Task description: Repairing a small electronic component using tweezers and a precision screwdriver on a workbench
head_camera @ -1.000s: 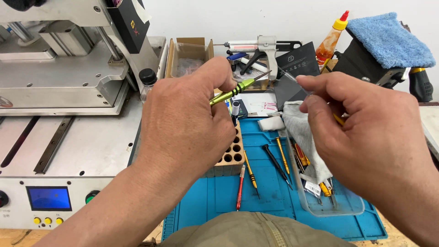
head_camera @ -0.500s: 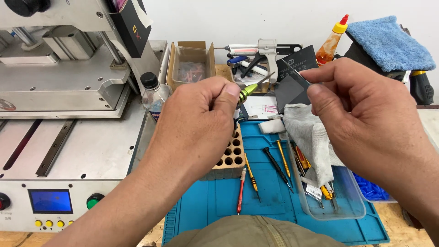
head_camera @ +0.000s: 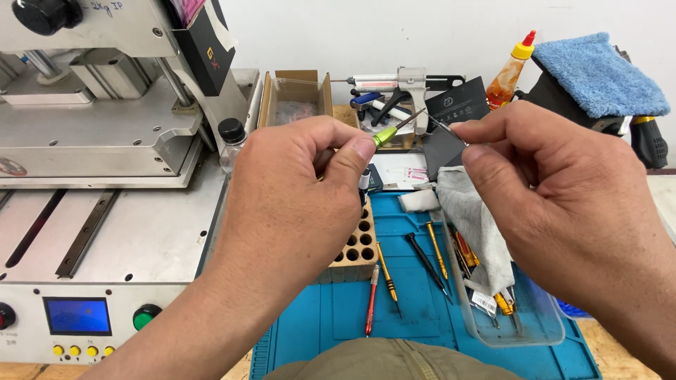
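My left hand [head_camera: 296, 204] is closed around a small screwdriver with a yellow-green handle [head_camera: 386, 134], its metal shaft pointing up and right. My right hand [head_camera: 563, 204] pinches something thin and metallic [head_camera: 443, 127] between thumb and forefinger; it is too small to tell what it is. The screwdriver tip and that thin piece nearly meet above the bench. Both hands hover over a blue work mat [head_camera: 415, 324].
A grey machine [head_camera: 105, 141] with a blue screen [head_camera: 77, 315] fills the left. On the mat lie several small screwdrivers [head_camera: 387, 271], a wooden bit holder [head_camera: 355, 246], a grey cloth [head_camera: 479, 225] and a clear tray [head_camera: 521, 317]. Behind stand a glue bottle [head_camera: 512, 70], a cardboard box [head_camera: 296, 95] and a blue towel [head_camera: 595, 70].
Both hands have shifted slightly and the screwdriver handle slid further into my left fist. My right hand's pinched piece moved closer to the screwdriver tip.
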